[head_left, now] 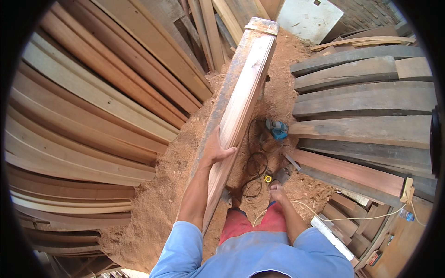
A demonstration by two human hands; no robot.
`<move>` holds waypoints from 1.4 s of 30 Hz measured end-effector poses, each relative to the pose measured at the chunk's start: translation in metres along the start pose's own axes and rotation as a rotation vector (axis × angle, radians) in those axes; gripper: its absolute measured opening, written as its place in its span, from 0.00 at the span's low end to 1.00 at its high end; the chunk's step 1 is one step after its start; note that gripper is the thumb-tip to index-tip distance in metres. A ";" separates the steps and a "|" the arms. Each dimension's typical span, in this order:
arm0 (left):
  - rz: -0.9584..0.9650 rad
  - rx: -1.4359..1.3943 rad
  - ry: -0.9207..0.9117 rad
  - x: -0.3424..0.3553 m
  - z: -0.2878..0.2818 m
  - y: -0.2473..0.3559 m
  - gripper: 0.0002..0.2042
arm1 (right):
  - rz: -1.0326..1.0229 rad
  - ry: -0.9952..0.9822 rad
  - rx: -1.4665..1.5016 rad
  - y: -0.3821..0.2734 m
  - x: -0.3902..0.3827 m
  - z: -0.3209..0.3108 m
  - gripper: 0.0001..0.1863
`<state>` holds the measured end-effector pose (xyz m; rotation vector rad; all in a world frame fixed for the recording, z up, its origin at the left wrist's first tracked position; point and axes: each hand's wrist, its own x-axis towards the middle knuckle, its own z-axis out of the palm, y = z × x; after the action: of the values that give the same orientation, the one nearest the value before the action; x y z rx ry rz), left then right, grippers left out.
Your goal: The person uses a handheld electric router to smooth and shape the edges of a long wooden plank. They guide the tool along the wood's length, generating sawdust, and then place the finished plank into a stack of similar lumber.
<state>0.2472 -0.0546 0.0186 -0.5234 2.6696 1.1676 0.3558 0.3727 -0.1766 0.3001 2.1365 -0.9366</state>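
Observation:
A long pale wooden plank (250,76) with grooved edges lies lengthwise along a worn narrow wooden bench (221,104). My left hand (216,149) grips this plank near its middle. The thumb reaches across its face toward the right edge, while the fingers sit along the left side, partly hidden. Beside my right knee, my right hand (276,192) is closed. I cannot make out whether anything is in it. A small yellow round item (268,179), perhaps a tape measure, rests on the ground just beyond that hand. Farther off lies a blue power tool (278,129).
A dark cable (254,164) coils on the sawdust-covered ground (162,204) right of the bench. Long boards (92,106) stack along the left, and thick greyish timbers (364,102) along the right. A pale cord (343,217) runs at lower right. A white panel (308,21) stands at the back.

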 end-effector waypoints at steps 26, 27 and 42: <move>-0.092 0.256 0.339 -0.174 -0.033 -0.037 0.38 | -0.955 0.462 -0.735 -0.458 -0.022 0.105 0.19; -0.112 0.210 0.321 -0.170 -0.037 -0.033 0.38 | -0.969 0.472 -0.770 -0.456 -0.017 0.101 0.19; -0.091 0.064 0.454 -0.157 -0.023 -0.043 0.23 | -1.028 0.509 -0.960 -0.460 0.020 0.090 0.20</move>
<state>0.4083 -0.0602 0.0523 -0.9920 2.9979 1.0338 0.1719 -0.0156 0.0120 -1.2457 2.9492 -0.1802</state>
